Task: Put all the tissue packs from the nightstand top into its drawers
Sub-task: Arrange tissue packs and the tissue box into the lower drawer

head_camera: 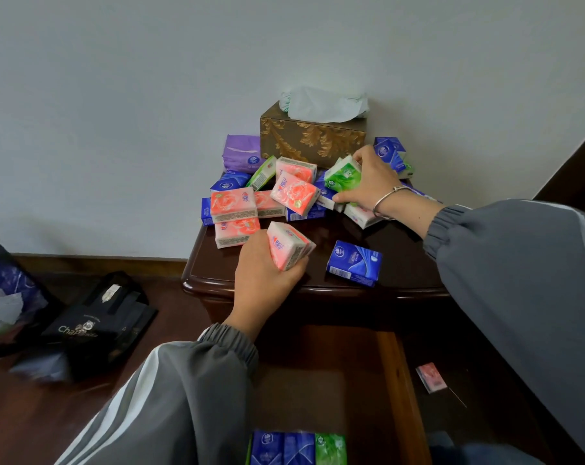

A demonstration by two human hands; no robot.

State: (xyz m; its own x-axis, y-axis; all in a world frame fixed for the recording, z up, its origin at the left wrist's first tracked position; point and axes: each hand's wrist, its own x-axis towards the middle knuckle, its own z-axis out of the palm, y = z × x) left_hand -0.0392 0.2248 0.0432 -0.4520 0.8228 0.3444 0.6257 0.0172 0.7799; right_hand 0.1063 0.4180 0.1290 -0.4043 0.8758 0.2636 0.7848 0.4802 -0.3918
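Observation:
A dark wooden nightstand (402, 260) carries a heap of small tissue packs in pink, blue and green. My left hand (262, 283) grips a pink tissue pack (286, 245) near the top's front edge. Further back on the right, my right hand (373, 182) closes on a green tissue pack (343, 177) in the heap. One blue pack (354, 262) lies alone at the front. Below, the open drawer (390, 380) shows blue and green packs (299, 448) lined up at its near end.
A gold patterned tissue box (311, 139) stands against the wall behind the heap, with a purple tissue packet (242, 154) to its left. On the floor, black bags (96, 327) lie to the left and a pink pack (431, 377) lies to the right of the drawer.

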